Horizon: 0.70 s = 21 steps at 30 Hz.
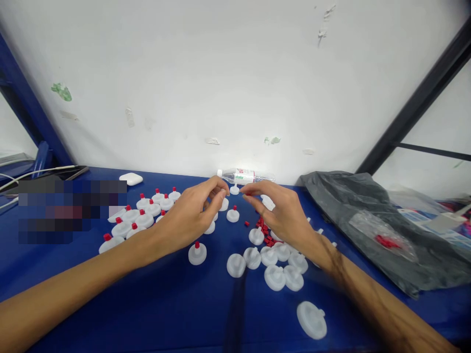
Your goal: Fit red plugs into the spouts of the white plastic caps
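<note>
My left hand (195,208) is curled, its fingertips pinched on a white plastic disc piece (223,202) above the blue table (154,304). My right hand (279,211) faces it, thumb and forefinger pinched on a small red cap (248,194). Between and below the hands lie loose red caps (264,230) and several white discs without caps (274,267). To the left sit several white discs fitted with red caps (138,218). One capped disc (197,252) lies near my left wrist.
A clear water bottle (245,175) lies against the white wall. A grey plastic bag (371,220) with a clear pouch of red caps (386,241) is at the right. A white earbud case (131,179) and cables sit back left. One lone disc (312,319) lies near the front.
</note>
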Each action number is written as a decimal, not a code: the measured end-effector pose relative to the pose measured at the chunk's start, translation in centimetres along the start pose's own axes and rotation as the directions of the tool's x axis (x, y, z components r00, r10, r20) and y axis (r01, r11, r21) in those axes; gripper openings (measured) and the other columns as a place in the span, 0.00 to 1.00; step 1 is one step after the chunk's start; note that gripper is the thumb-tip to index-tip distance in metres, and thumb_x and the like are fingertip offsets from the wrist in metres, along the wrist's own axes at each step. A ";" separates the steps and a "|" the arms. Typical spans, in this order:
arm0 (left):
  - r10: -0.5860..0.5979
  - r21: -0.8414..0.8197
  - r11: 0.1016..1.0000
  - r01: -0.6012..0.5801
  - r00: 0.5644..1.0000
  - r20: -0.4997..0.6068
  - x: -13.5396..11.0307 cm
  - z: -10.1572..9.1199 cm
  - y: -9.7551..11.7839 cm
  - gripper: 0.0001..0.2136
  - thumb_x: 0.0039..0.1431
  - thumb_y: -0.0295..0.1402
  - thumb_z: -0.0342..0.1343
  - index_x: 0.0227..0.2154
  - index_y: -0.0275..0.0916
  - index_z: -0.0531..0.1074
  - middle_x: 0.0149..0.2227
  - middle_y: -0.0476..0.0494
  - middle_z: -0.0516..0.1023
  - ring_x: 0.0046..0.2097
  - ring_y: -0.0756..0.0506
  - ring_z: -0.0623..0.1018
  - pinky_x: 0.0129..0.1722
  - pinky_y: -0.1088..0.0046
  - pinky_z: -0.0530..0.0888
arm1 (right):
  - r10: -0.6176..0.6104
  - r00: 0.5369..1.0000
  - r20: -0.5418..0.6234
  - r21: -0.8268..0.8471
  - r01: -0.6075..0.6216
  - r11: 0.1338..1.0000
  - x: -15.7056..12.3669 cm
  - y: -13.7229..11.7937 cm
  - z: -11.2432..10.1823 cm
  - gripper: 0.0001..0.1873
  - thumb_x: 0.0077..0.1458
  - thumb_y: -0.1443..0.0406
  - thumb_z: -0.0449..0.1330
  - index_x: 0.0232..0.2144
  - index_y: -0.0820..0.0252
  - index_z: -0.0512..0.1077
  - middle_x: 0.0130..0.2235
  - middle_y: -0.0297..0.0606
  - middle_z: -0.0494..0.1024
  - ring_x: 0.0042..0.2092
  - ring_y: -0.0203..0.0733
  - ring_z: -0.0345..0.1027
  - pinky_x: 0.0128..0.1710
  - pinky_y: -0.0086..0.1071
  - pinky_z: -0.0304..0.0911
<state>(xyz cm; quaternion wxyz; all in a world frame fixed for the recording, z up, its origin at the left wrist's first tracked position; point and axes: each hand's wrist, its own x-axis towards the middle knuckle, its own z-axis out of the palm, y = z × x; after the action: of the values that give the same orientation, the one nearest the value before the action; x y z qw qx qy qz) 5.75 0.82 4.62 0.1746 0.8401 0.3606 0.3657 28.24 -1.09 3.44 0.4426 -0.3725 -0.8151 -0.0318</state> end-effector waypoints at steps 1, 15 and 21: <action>-0.006 0.004 1.000 0.006 1.000 -0.003 0.0 0.0 0.1 0.11 0.75 0.38 0.44 0.43 0.44 0.71 0.27 0.55 0.73 0.25 0.51 0.70 0.26 0.75 0.65 | 0.003 1.000 -0.009 0.032 -0.003 0.999 0.1 -0.4 -0.1 0.10 0.64 0.72 0.62 0.45 0.52 0.76 0.43 0.33 0.83 0.43 0.39 0.78 0.47 0.34 0.72; 0.238 0.111 0.965 -0.238 0.971 0.009 -0.2 0.6 -1.5 0.17 0.63 0.51 0.62 0.39 0.40 0.77 0.32 0.50 0.74 0.30 0.50 0.71 0.33 0.73 0.69 | 0.197 0.979 0.044 0.340 -0.200 0.919 -0.3 -2.3 1.2 0.03 0.60 0.67 0.68 0.35 0.52 0.79 0.36 0.30 0.83 0.39 0.39 0.78 0.43 0.33 0.73; 0.128 0.010 0.992 -0.128 0.990 -0.060 -0.4 0.4 -0.5 0.14 0.61 0.47 0.65 0.37 0.40 0.79 0.32 0.49 0.74 0.27 0.51 0.72 0.28 0.75 0.70 | 0.268 0.963 0.021 0.428 -0.251 0.868 -0.2 -2.2 0.9 0.02 0.60 0.64 0.68 0.36 0.53 0.78 0.38 0.32 0.83 0.40 0.39 0.78 0.45 0.34 0.73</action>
<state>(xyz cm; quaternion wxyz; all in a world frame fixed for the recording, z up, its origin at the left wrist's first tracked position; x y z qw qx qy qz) 5.64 0.84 3.88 0.1374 0.8506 0.3120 0.4002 26.26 -2.47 3.41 0.5293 -0.3717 -0.7361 0.1998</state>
